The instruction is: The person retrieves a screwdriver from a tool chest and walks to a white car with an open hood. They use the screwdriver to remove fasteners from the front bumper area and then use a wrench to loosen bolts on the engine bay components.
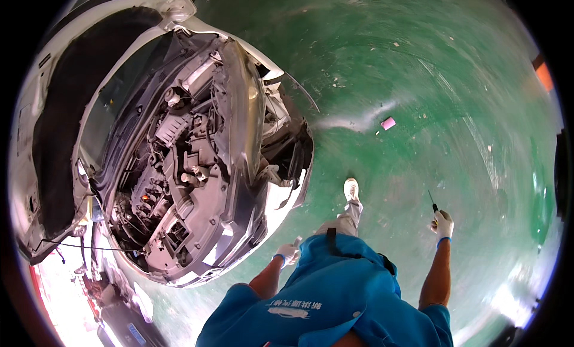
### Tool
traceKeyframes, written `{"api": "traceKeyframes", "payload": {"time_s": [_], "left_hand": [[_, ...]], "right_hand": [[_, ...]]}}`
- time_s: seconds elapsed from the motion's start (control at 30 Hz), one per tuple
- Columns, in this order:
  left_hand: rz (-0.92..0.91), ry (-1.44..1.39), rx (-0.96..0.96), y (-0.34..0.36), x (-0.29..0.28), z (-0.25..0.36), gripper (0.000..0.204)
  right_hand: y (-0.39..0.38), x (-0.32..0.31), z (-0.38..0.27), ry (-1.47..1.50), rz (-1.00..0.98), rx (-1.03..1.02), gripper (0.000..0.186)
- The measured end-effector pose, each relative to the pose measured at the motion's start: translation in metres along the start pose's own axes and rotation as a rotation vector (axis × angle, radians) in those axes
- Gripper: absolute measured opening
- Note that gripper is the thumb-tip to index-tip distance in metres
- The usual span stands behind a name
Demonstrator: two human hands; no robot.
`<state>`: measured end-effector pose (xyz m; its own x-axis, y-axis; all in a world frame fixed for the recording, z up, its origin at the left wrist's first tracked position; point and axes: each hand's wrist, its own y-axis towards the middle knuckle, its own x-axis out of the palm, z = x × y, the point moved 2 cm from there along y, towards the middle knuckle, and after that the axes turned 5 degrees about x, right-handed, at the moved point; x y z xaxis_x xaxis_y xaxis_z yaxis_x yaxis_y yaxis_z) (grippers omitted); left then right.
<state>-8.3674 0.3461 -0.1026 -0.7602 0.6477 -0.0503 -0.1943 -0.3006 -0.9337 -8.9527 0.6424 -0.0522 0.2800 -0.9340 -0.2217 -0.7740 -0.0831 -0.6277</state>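
White-gloved right hand (443, 224) grips a thin-shafted, black-handled tool (435, 208), seemingly mid-carry, next needing steadiness; white-gloved left hand (289, 252) unclear, open or closed.

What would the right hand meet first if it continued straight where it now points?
Probably only the green floor: the right hand holds a thin tool aimed right of the pink object, though depth is unclear.

Car (248, 132): stood to the person's left, hood (72, 126) on its far side, engine (172, 129) within. Left hand (289, 254) lay between car and torso (341, 266); right hand (442, 225), screwdriver (434, 208) in it, was out to the right. Block (388, 123): lay on the floor (382, 161), ahead of the shoe (351, 190).
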Motion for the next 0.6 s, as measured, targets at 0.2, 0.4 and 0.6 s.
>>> {"api": "traceKeyframes", "payload": {"time_s": [0.2, 0.4, 0.6], "left_hand": [[0.047, 0.112, 0.052, 0.056, 0.067, 0.183, 0.016], [0.119, -0.118, 0.405, 0.070, 0.071, 0.365, 0.019], [0.278, -0.293, 0.363, 0.071, 0.073, 0.413, 0.018]], "right_hand": [[0.041, 0.048, -0.030, 0.189, -0.040, 0.170, 0.011], [0.091, 0.053, -0.026, -0.006, 0.060, 0.541, 0.023], [0.182, 0.075, -0.075, -0.133, -0.013, 0.608, 0.017]]}}
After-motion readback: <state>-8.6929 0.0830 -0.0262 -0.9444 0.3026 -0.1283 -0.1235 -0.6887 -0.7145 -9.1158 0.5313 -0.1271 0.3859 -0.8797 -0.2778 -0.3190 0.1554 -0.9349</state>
